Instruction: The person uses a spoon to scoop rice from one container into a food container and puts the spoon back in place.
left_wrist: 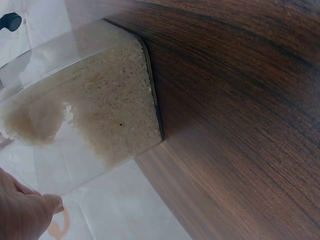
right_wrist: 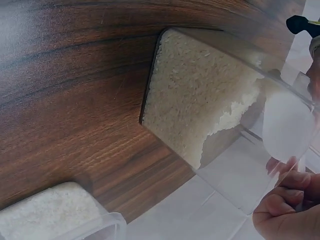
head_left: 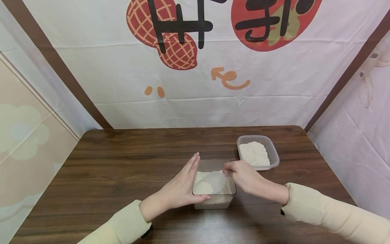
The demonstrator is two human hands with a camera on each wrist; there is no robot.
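A clear, straight-sided container (head_left: 213, 202) of rice stands on the table in front of me. My left hand (head_left: 179, 189) rests against its left side, fingers straight and thumb lying across the front near the rim. In the left wrist view, the thumb (left_wrist: 37, 210) shows by the rim. My right hand (head_left: 245, 176) pinches the handle of a translucent white scoop (head_left: 217, 181) at the container's right rim. The scoop's bowl (right_wrist: 285, 125) is inside the container, above the sloping rice (right_wrist: 190, 95). Curled right fingers (right_wrist: 287, 200) hide most of the handle.
Behind my right hand, a shallow plastic tub (head_left: 275, 157) holds more white rice (head_left: 254, 153). The dark wood table (head_left: 137, 159) reaches back to a printed white cloth wall (head_left: 198, 112). Fabric panels also stand at the left and right.
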